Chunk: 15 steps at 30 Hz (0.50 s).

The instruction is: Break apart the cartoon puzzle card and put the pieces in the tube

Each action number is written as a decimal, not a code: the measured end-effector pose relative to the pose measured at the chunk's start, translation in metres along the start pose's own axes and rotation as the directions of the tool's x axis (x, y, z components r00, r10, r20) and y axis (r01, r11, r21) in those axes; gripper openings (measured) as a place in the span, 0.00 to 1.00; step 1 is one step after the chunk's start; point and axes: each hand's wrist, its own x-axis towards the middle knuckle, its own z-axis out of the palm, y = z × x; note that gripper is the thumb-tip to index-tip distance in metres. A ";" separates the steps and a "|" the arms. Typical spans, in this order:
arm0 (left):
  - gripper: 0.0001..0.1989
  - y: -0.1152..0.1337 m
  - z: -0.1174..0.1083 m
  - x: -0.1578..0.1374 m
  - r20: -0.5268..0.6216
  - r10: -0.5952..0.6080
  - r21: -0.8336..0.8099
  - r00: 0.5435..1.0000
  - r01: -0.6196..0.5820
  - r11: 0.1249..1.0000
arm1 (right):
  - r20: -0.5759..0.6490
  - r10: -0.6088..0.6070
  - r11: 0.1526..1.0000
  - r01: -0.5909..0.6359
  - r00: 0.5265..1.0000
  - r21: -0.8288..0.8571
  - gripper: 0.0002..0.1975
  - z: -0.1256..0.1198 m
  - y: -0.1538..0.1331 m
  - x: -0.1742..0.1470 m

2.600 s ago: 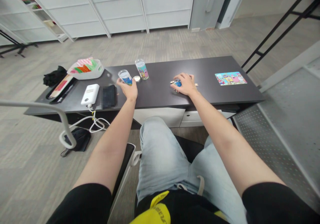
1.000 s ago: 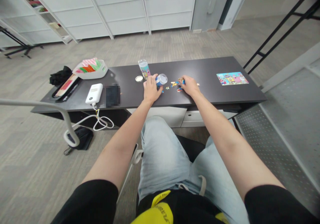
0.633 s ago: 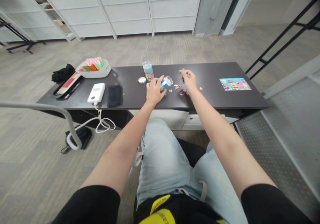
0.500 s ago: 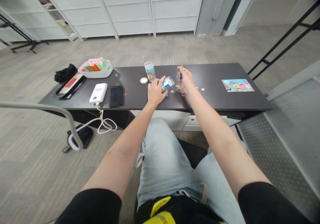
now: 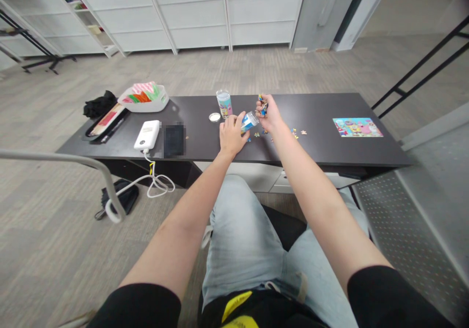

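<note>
My left hand point(image 5: 232, 135) grips a small clear jar point(image 5: 250, 121) with a blue label, tilted with its mouth toward my right hand. My right hand point(image 5: 268, 115) is raised just above the dark table point(image 5: 322, 142) and pinches a bunch of colourful puzzle pieces point(image 5: 261, 105) right at the jar's mouth. Several loose pieces point(image 5: 297, 133) lie on the table to the right of my forearm. A second clear jar point(image 5: 224, 103) stands upright behind, with a round lid point(image 5: 214, 117) lying to its left.
A finished cartoon puzzle card point(image 5: 357, 127) lies at the table's right end. A phone point(image 5: 173, 140), a white power bank point(image 5: 147, 134) with a cable, a white tray point(image 5: 144, 98) of coloured items and a black cloth point(image 5: 99, 104) fill the left side. White cabinets stand behind.
My left hand carried the jar from the table's left to the middle and tipped it. My right hand gathered pieces off the table and lifted them to the jar's mouth.
</note>
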 end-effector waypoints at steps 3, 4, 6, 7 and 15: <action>0.39 0.000 0.000 0.000 -0.005 -0.004 0.000 1.000 0.004 1.000 | -0.036 -0.077 0.995 0.074 0.996 -0.072 0.29 0.006 0.006 0.003; 0.39 0.000 0.000 0.000 -0.005 -0.005 0.000 1.000 0.005 1.000 | -0.051 -0.100 0.991 0.095 0.994 -0.093 0.29 0.008 0.008 0.004; 0.39 0.000 0.000 0.000 -0.006 -0.008 0.002 1.000 0.008 1.000 | -0.071 -0.139 0.984 0.130 0.988 -0.124 0.28 0.010 0.013 0.005; 0.39 0.001 -0.001 0.000 -0.006 -0.010 0.003 1.000 0.010 1.000 | -0.075 -0.160 0.980 0.149 0.984 -0.135 0.28 0.011 0.016 0.006; 0.39 0.001 0.001 0.000 -0.012 -0.031 0.013 0.999 0.031 0.999 | -0.023 -0.304 0.939 0.296 0.952 -0.173 0.32 0.016 0.036 0.010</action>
